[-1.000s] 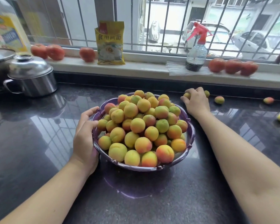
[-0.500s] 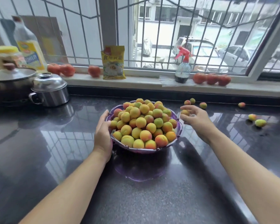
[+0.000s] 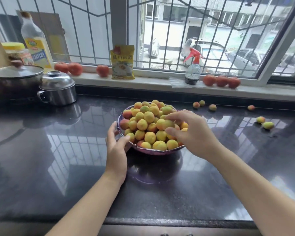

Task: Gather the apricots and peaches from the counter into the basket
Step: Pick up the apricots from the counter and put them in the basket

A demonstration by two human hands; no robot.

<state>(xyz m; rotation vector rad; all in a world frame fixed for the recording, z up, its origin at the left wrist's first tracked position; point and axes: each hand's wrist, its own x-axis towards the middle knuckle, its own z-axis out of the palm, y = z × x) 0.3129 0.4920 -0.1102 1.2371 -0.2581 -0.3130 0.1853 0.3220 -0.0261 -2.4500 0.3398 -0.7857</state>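
Observation:
A purple basket (image 3: pixel 157 152) heaped with yellow-orange apricots and peaches (image 3: pixel 148 116) stands mid-counter. My left hand (image 3: pixel 117 149) grips its left rim, thumb on the edge. Over the right side of the pile, my right hand (image 3: pixel 192 133) holds one apricot (image 3: pixel 167 124) between fingers and thumb, touching the heap. Several loose fruits lie on the counter: a trio by the back wall (image 3: pixel 202 103), a single fruit (image 3: pixel 251 108) further right, and a pair (image 3: pixel 268 125) at the right.
A steel pot (image 3: pixel 58 89) and a lidded pan (image 3: pixel 17 77) stand at the back left. The windowsill carries tomatoes (image 3: pixel 221 81), a yellow packet (image 3: pixel 123 63), a spray bottle (image 3: pixel 192 72) and an oil bottle (image 3: pixel 36 41). The dark counter (image 3: pixel 58 159) ends at its front edge near me.
My right hand picked an apricot from the back of the counter and carried it left, over the basket. My left hand stayed on the rim. The camera view pulled back.

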